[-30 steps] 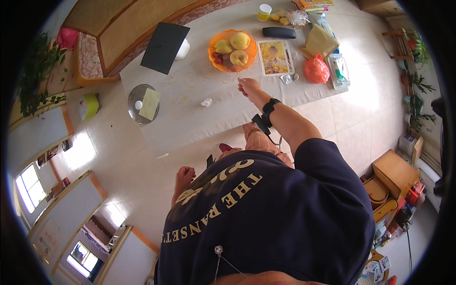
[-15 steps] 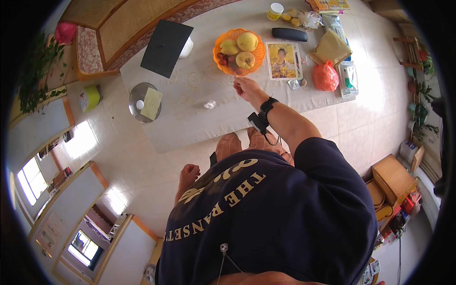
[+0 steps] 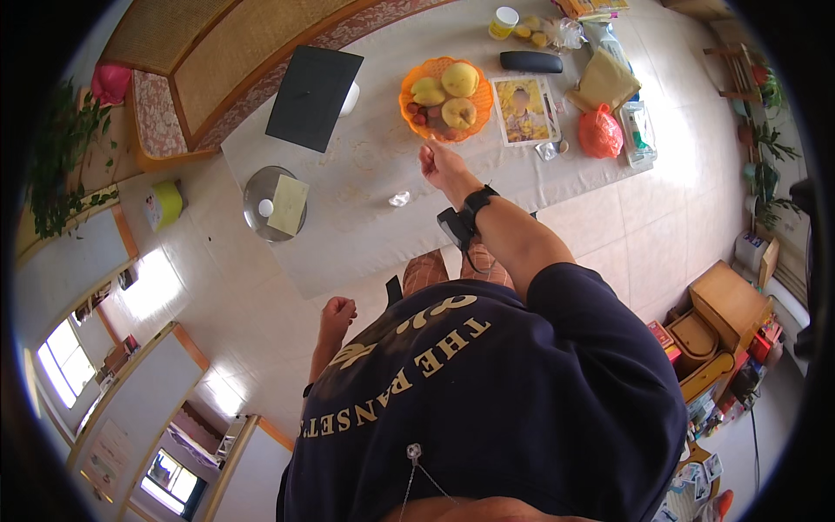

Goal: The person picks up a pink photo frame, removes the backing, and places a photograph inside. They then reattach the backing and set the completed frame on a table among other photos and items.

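My right hand is just off the near rim of an orange lattice fruit basket. Its fingers are curled closed, and whatever they may hold is hidden. Large yellow pears and small reddish fruits lie in the basket. A crumpled white wad rests on the tablecloth, to the left of this hand. Low at my left side, away from the table, my left hand is held in a loose fist with nothing visible in it.
On the table are a dark flat panel, a round metal tray with a yellowish paper, a picture sheet, a black case and a red plastic bag. A wooden bench borders its far left.
My right hand has shifted a little left along the basket's near rim, toward the white wad. The whole view has turned slightly. My left hand stays low at my side.
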